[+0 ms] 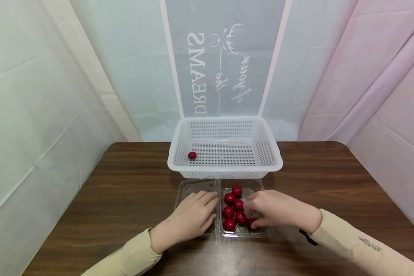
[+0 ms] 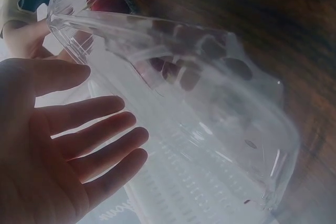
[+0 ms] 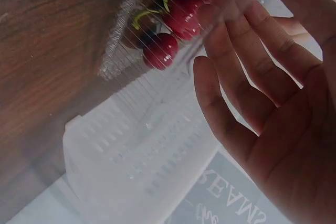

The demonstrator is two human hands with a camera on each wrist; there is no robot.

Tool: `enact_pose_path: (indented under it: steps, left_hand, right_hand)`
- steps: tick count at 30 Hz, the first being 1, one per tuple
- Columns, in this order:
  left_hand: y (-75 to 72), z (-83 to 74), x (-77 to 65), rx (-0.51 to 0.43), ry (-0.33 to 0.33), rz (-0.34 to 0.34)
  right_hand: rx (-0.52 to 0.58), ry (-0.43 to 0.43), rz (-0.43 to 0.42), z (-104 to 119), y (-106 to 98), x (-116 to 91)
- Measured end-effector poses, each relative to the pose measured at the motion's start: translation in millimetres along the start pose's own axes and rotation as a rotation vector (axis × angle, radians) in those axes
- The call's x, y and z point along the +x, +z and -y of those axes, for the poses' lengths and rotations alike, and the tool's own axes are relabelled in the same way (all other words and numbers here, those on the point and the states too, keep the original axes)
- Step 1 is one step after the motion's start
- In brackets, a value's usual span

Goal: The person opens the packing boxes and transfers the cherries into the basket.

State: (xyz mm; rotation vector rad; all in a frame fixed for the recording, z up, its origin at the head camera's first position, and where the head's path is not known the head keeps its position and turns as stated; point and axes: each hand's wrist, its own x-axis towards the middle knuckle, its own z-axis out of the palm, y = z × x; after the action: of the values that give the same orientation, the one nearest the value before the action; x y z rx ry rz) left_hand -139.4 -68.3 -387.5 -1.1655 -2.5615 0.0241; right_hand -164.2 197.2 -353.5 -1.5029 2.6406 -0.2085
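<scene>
A clear plastic clamshell box (image 1: 224, 234) lies unfolded, its two halves side by side. Several red cherries (image 1: 229, 224) sit in the right half; green stems show on some in the right wrist view. My left hand (image 1: 193, 214) is over the left half (image 1: 186, 188), fingers straight and spread in the left wrist view, holding nothing. Over the cherries my right hand (image 1: 269, 209) reaches down with bent, parted fingers. Its thumb overlaps a cherry (image 1: 251, 223) at the near right corner of the box. In the right wrist view its fingertips (image 3: 205, 72) are beside the clear wall.
Right behind the box stands a white perforated plastic basket (image 1: 224, 168) with a single cherry (image 1: 192, 155) at its left. The dark wooden table (image 1: 131, 184) extends to both sides. Pale cloth curtains (image 1: 138, 69) enclose the back and sides. A black strap (image 1: 308, 237) shows below the right wrist.
</scene>
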Motion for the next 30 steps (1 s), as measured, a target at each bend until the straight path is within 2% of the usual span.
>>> enact_pose_path:
  steps: [14, 30]
  left_hand:
    - [-0.2, -0.7, 0.5, -0.006, -0.005, 0.015]
    - [-0.1, -1.0, 0.8, -0.001, -0.010, 0.011]
  right_hand:
    - [-0.032, 0.017, 0.038, 0.6, 11.2, 0.9]
    - [-0.077, 0.017, 0.019, -1.7, 16.9, 5.6]
